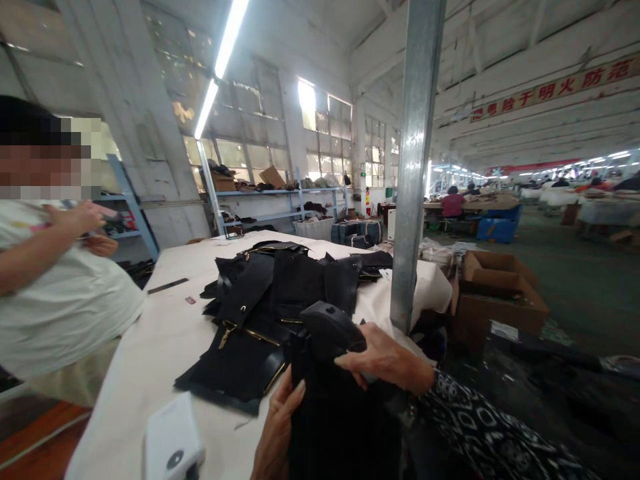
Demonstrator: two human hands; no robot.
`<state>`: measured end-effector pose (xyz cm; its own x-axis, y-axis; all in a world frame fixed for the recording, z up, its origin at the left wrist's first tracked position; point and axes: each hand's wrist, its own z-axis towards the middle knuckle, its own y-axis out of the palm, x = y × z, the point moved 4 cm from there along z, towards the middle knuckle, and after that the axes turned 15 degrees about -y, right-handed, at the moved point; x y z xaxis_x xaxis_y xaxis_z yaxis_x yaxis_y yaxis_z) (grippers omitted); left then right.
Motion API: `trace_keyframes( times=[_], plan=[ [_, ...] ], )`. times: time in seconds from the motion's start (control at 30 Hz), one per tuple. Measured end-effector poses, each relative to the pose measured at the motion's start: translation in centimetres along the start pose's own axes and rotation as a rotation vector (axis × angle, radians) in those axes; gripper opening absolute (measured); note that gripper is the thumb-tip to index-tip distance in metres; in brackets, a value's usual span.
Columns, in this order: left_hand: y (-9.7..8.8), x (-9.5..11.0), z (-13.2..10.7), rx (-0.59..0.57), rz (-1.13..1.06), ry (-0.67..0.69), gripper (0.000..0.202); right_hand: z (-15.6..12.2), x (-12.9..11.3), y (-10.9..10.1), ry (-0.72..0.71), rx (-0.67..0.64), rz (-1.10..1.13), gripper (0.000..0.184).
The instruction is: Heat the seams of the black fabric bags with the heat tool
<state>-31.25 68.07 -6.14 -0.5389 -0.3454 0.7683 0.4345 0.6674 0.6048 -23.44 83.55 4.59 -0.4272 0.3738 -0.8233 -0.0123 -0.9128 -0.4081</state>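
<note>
A black piece (345, 413) is held upright at the near side of a white-covered table (170, 313), its curved flap (333, 327) at the top. The left hand (277, 413) pinches its left edge, fingers nearly closed; the right hand (377, 357) has its fingers curled around the flap's right end, though the dark fabric makes the exact grip hard to read. Just beyond lies a pile (300, 283) of black pieces with gold zips. A white device (173, 437) sits near left, a person (60, 287) stands far left, and a metal post (415, 167) rises right.
</note>
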Motion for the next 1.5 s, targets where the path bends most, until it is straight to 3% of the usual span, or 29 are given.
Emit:
trace_keyframes(
  times=[0.17,0.3,0.5,0.67,0.83,0.97,1.1,1.2,1.3,1.37,1.43,1.5],
  plan=[
    [-1.7,0.3,1.1,0.030,0.018,0.043,0.091,-1.0,-0.2,-0.1,0.062,-0.111,0.097,0.011],
    [-1.9,-0.2,1.9,0.016,0.075,0.034,0.088,-0.2,0.0,1.0,0.097,-0.187,0.150,0.012],
    [-2.1,-0.3,1.7,-0.007,0.157,0.031,0.076,3.4,0.0,-0.1,0.062,-0.106,0.061,0.018],
    [-2.7,0.1,2.3,-0.004,0.053,0.024,0.075,2.0,-0.4,-1.3,0.060,-0.110,0.031,0.020],
    [-3.1,-0.2,2.8,0.045,0.058,0.023,0.075,-0.1,0.7,0.6,0.194,-0.190,0.120,0.010],
    [-2.6,-0.2,2.5,0.085,0.041,0.009,0.072,1.2,2.4,1.7,0.155,-0.166,0.107,0.010],
    [-3.5,1.2,2.9,0.109,0.063,-0.039,0.083,2.2,2.9,-0.6,0.108,-0.042,0.029,0.015],
    [-6.3,2.7,3.9,0.227,0.110,-0.005,0.087,1.0,2.4,-3.6,0.082,0.022,-0.050,0.023],
    [-9.6,3.4,5.0,0.427,0.353,0.051,0.081,-1.4,2.3,-6.0,0.115,0.057,-0.133,0.023],
    [-10.6,3.6,5.6,0.548,0.753,0.115,0.074,-3.1,2.8,-6.9,0.160,0.084,-0.155,0.019],
    [-10.1,3.8,6.1,0.648,1.249,0.201,0.071,-4.5,3.5,-7.3,0.190,0.103,-0.126,0.017],
    [-8.1,4.3,6.8,0.706,1.586,0.302,0.067,-5.5,4.5,-7.2,0.208,0.114,-0.055,0.016]
  ],
)
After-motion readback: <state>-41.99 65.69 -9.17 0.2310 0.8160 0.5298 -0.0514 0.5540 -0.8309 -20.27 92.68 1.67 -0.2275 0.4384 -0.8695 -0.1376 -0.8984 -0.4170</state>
